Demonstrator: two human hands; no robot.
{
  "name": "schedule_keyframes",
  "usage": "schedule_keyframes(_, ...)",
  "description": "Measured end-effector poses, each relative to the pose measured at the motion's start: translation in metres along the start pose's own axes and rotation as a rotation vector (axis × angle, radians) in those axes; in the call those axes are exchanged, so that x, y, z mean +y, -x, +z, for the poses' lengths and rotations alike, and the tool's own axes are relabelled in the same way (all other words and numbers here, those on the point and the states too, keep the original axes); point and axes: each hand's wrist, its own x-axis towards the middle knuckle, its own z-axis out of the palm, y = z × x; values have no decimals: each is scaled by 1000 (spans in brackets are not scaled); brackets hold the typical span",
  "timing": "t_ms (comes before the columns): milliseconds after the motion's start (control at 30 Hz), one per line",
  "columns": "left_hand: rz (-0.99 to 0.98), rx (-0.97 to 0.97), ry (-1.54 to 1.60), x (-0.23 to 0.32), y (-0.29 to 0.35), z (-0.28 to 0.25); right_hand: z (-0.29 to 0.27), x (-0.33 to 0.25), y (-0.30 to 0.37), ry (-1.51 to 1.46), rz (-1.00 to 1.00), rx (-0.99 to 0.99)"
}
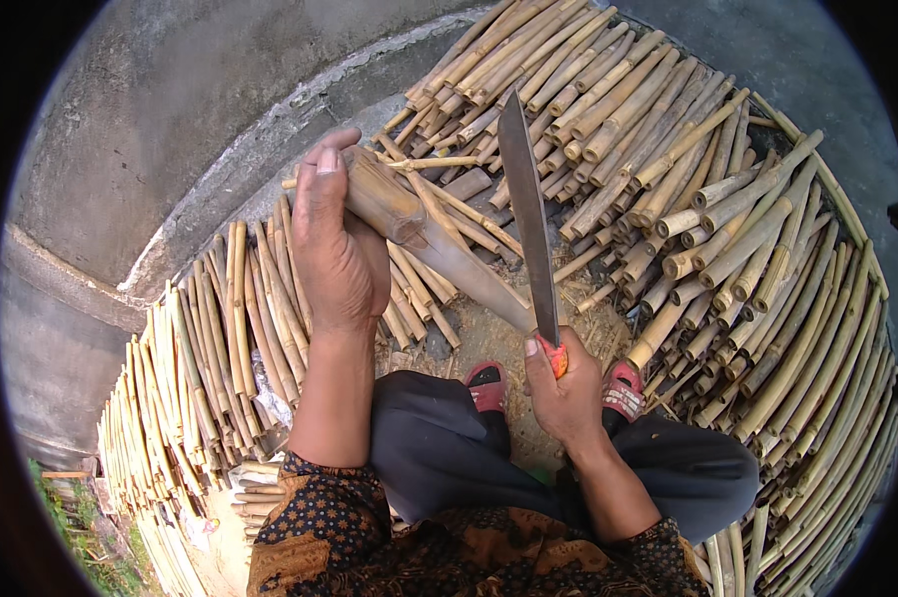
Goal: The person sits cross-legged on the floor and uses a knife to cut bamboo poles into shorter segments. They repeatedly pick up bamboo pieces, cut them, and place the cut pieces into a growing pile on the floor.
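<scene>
My left hand (334, 239) is raised at the left of centre, its palm and fingers against the upper end of a bamboo piece (389, 211). That piece slants down to the right, and a pale, narrowing length (474, 279) runs on from its joint toward my right hand. Closed round the red handle (555, 355) of a long machete, my right hand (566, 386) is in front of my knees. The machete's dark blade (530, 199) points up and slightly left, beside the bamboo's lower end; whether they touch I cannot tell.
Stacked bamboo poles (767, 249) fill the right side and the back. Another row of poles (235, 318) lies at the left, by a grey concrete wall (170, 129). My feet, in red sandals (623, 390), are on ground (498, 343) strewn with chips.
</scene>
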Motion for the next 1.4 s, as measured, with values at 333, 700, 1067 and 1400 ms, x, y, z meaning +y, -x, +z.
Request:
schedule_keyframes(333,99,-169,-194,28,56,39,-26,-81,44,-75,-157,-31)
schedule_keyframes(700,118,-336,-237,68,109,24,-45,-102,103,-203,-319,48)
schedule_keyframes(1067,191,-341,-320,65,126,23,-48,-89,108,-194,-100,2)
schedule_keyframes(1400,272,-208,-416,66,112,19,-27,-37,88,-160,115,-116)
